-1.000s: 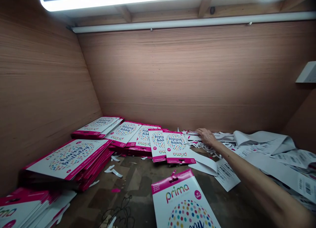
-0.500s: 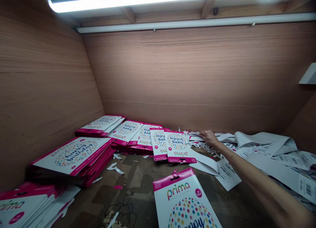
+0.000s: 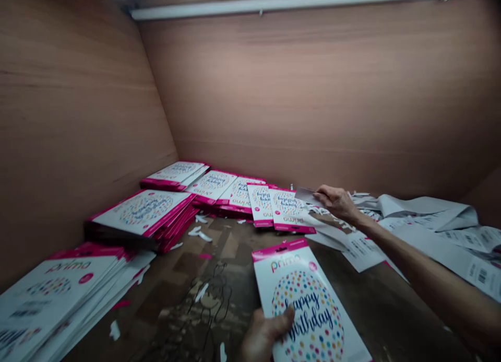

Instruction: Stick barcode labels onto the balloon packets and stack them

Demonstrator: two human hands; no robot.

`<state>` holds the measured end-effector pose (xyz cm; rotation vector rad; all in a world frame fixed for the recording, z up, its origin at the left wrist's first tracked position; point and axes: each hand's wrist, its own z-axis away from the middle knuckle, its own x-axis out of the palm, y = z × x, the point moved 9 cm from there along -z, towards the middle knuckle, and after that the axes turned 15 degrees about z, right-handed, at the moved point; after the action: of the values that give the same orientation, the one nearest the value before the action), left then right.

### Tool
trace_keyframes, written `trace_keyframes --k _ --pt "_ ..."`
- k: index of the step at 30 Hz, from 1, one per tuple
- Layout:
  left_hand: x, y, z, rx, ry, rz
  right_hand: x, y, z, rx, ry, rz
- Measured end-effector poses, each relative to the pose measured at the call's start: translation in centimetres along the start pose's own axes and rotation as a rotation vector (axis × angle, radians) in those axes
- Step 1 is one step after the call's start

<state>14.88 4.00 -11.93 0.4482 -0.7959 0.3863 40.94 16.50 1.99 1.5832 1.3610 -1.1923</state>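
My left hand is closed on a balloon packet, white with a pink top edge, a "prima" logo and "happy birthday" in a ring of coloured dots. The thumb lies across its front, while the other fingers are hidden beneath. Farther off, my right hand pinches a thin, flat greyish card or sheet. The sheet is blurred and its kind is unclear. It hangs just above two overlapping packets and white paper scraps.
Stacks of similar packets stand at the left, the front left and along the back. Barcode label strips heap up on the right. Paper bits litter the brown tabletop. Wooden walls enclose it.
My left hand has come into view, gripping the front packet. The right hand has lifted a flat sheet from the scraps. The camera view has tilted down.
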Motion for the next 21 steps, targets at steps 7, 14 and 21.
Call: trace_keyframes --k 7,14,21 --pt "0.7 -0.2 0.5 0.028 -0.012 0.041 -1.2 -10.0 12.0 -0.368 -0.473 -0.192" --pt "1.4 0.0 0.9 0.079 -0.09 -0.024 -0.1 -11.9 13.8 -0.315 -0.43 -0.108" --pt "2.1 0.5 2.3 0.175 -0.094 -0.079 -2.8 -13.4 14.6 -0.387 -0.291 0.001"
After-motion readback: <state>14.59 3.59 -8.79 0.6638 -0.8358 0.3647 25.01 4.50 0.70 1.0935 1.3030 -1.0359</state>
